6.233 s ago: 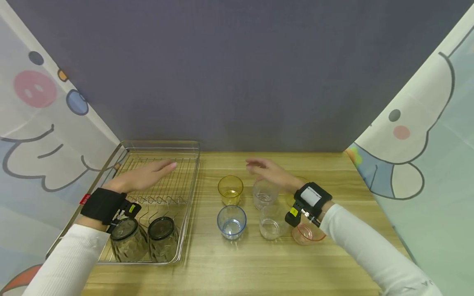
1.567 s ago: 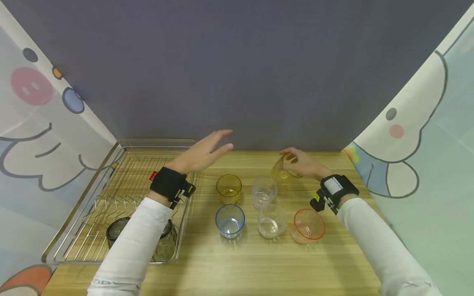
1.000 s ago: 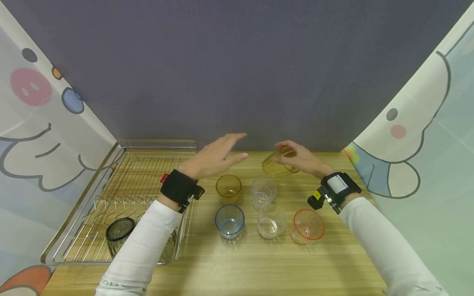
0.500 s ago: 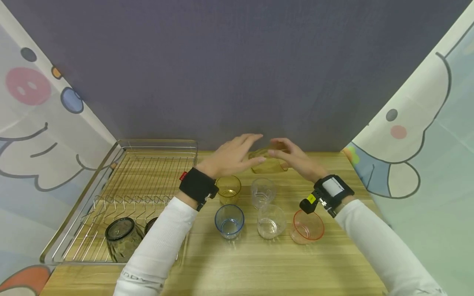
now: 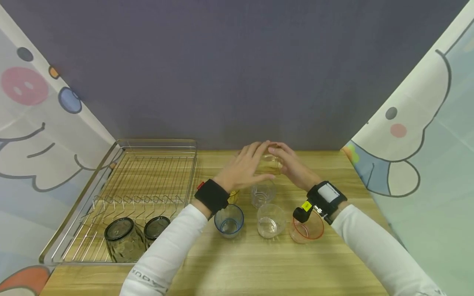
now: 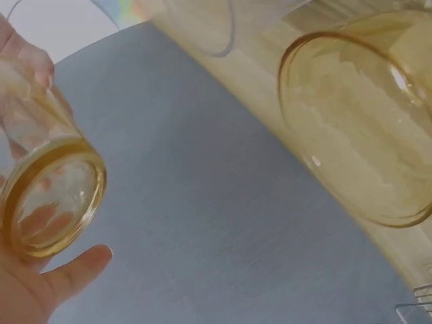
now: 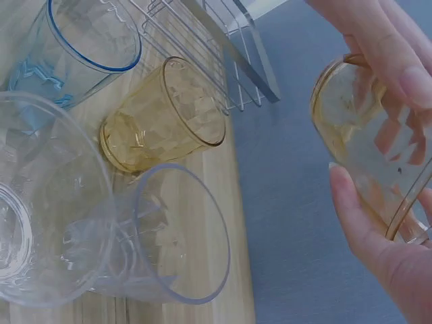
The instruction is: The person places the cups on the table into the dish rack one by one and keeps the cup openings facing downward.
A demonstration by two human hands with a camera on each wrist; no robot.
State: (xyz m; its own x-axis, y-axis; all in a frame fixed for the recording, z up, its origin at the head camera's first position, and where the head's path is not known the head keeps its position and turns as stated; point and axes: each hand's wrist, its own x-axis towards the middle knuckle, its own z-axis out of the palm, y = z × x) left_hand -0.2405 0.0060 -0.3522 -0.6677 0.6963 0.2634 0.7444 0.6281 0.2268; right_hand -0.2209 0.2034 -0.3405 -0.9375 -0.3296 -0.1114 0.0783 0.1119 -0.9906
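Both hands (image 5: pixel 244 170) now hold one lifted amber cup (image 5: pixel 271 161).

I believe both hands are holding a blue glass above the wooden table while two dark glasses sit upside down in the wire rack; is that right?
Not quite: the glass held between the left hand and right hand is the amber-yellow glass, as the right wrist view shows. The blue-rimmed glass stands on the wooden table. Two dark glasses do sit upside down in the wire rack.

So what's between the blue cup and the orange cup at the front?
One clear plastic cup stands upright between the blue-rimmed cup and the orange-rimmed cup; the head view shows the whole row.
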